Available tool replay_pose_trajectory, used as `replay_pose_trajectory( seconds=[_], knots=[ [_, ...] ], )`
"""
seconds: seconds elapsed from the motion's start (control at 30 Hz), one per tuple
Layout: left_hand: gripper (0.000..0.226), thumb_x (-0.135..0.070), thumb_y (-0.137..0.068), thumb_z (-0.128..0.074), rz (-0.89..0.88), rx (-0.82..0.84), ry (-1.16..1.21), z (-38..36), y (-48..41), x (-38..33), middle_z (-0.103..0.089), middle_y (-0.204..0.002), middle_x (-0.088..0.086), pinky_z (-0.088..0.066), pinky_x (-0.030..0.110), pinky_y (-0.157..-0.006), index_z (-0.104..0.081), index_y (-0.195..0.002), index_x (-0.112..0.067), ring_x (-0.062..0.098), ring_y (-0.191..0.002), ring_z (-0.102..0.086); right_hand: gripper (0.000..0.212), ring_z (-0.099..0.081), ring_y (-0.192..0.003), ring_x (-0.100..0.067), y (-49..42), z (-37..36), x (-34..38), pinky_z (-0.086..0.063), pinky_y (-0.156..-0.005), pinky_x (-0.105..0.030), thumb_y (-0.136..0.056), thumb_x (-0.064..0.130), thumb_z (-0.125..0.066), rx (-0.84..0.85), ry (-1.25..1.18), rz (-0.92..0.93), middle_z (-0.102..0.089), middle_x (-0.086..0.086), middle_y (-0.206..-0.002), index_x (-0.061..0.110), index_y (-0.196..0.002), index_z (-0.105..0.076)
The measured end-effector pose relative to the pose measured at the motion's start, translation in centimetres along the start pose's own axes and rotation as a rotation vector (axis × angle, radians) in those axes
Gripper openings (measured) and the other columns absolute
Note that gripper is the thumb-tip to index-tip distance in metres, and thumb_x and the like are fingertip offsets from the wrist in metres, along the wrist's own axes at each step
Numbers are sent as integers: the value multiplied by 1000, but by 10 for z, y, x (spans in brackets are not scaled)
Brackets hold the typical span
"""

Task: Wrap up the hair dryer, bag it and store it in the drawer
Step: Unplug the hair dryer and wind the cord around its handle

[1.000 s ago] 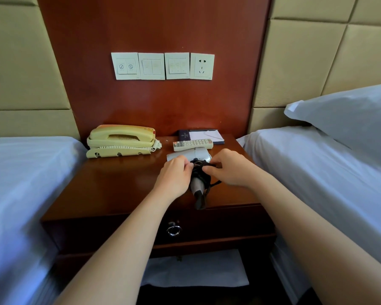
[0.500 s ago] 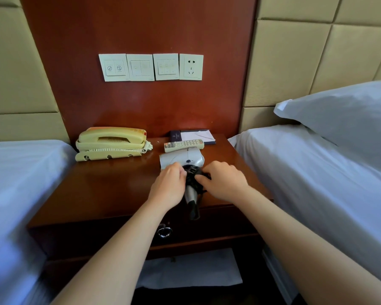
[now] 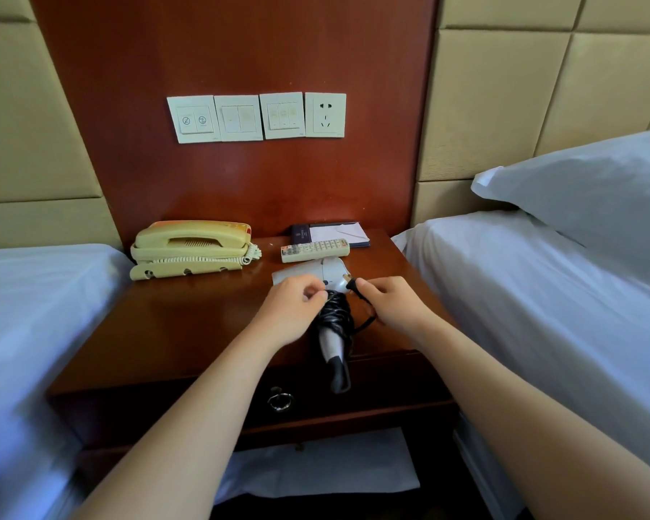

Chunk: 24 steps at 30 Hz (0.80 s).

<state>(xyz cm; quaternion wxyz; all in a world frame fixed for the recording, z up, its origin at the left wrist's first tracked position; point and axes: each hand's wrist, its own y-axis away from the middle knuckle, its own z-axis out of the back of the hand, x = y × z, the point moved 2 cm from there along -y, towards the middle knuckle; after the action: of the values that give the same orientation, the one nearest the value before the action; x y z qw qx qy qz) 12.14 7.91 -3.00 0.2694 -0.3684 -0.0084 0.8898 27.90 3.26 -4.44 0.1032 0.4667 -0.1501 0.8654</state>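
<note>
A white hair dryer (image 3: 329, 273) lies on the wooden nightstand (image 3: 188, 332), its handle (image 3: 333, 345) pointing toward me over the front edge. Black cord (image 3: 336, 313) is coiled around the handle. My left hand (image 3: 291, 311) pinches the coil at the top of the handle. My right hand (image 3: 393, 305) holds the cord's free end, with the plug (image 3: 351, 283) sticking out beside the dryer body. The drawer (image 3: 353, 399) below is shut, with a metal ring pull (image 3: 280, 399). No bag is in view.
A cream telephone (image 3: 192, 247) sits at the nightstand's back left, a remote control (image 3: 314, 250) and a notepad (image 3: 334, 234) at the back right. Beds (image 3: 541, 294) flank both sides. Switches and a socket (image 3: 325, 114) are on the wall. White cloth (image 3: 316, 471) lies underneath.
My right hand has pulled the plug end free and up beside the dryer body. The left hand stays on the coil. The camera shifted slightly.
</note>
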Motion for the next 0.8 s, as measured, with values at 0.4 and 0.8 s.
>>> replay_pose_trajectory(
  seconds=[0.4,0.8],
  knots=[
    [22,-22,-98,-46,-172,-44,-913,-10,1,-39,-56,-119,5,-33,31,-72,-54,-117,-14,27,-113,-55,52,-43,-50,-10,6,5,-3,-32,-53,-26,-95,32,-48,7,147,66,-47,6,-40,21,-44,-48],
    [17,-22,-97,-42,-283,20,-408,-7,3,-15,-48,-87,-4,-46,43,-76,-44,-81,-20,19,-86,-47,28,-41,-53,-4,14,1,3,-31,-56,-28,-95,31,-48,-13,164,148,-47,10,-48,14,-74,-55]
  ],
)
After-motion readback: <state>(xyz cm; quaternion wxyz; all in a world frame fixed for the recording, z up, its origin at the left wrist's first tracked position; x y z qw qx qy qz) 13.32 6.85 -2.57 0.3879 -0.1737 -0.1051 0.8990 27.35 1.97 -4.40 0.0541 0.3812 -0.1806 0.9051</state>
